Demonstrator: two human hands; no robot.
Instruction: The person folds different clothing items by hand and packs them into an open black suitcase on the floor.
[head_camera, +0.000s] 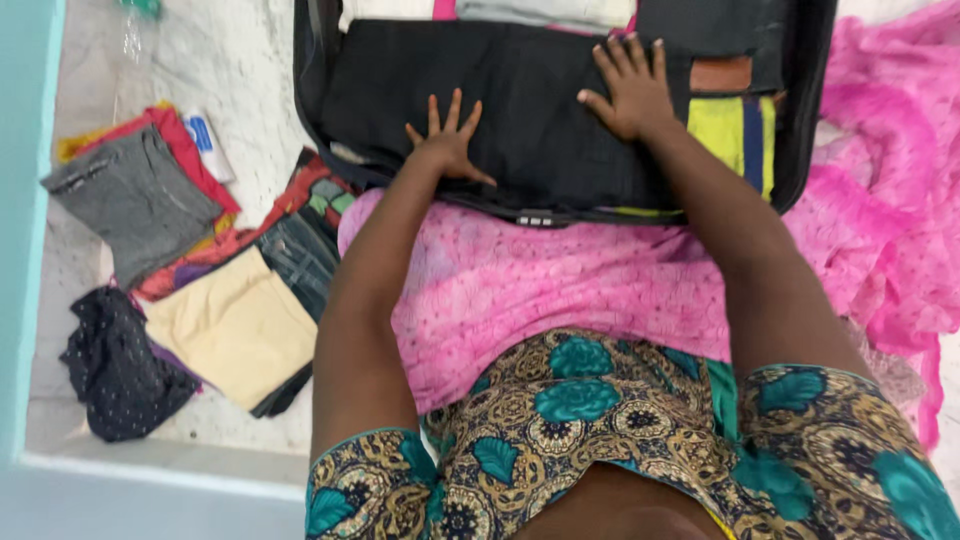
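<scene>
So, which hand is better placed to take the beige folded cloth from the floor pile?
Probably the left hand: the beige folded cloth lies on its side, while the right hand rests farther across the black garment.

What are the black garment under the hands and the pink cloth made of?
Black garment: looks like matte woven fabric, smooth, faint creases, under both hands. Pink cloth: thin, light fabric, probably cotton or synthetic, with a fine dotted texture, soft folds.
</scene>
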